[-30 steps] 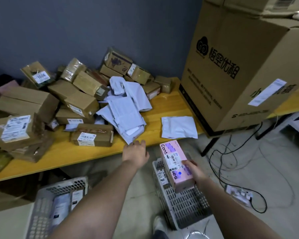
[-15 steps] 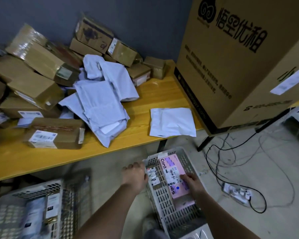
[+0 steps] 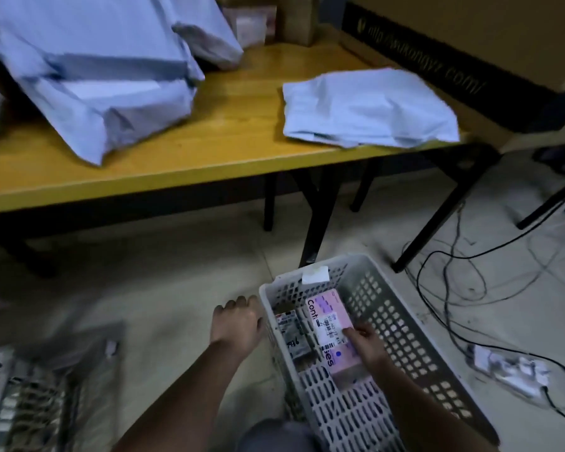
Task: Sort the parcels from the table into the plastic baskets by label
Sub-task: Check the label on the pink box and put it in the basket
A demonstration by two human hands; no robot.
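A pink box [image 3: 331, 327] with a white label lies inside the grey plastic basket [image 3: 402, 324] on the floor, next to a small dark parcel [image 3: 292, 332]. My right hand [image 3: 367, 345] grips the pink box at its right edge, down in the basket. My left hand [image 3: 237, 321] hangs just outside the basket's left wall, fingers curled loosely and holding nothing. A second grey basket [image 3: 30, 396], blurred, stands on the floor at the lower left. Pale blue mailer bags [image 3: 88, 76] are heaped on the yellow table [image 3: 216, 141], and one flat mailer [image 3: 366, 109] lies near its front right edge.
A large cardboard box [image 3: 470, 37] fills the table's right end. Small brown boxes [image 3: 274, 21] stand at the back. Black table legs [image 3: 313, 220] rise behind the basket. Black cables [image 3: 454, 265] and a power strip [image 3: 509, 370] lie on the floor at the right.
My right hand has lowered the pink box from above the basket down into it. The view has dropped and closed in on the floor; my left hand came down beside the basket.
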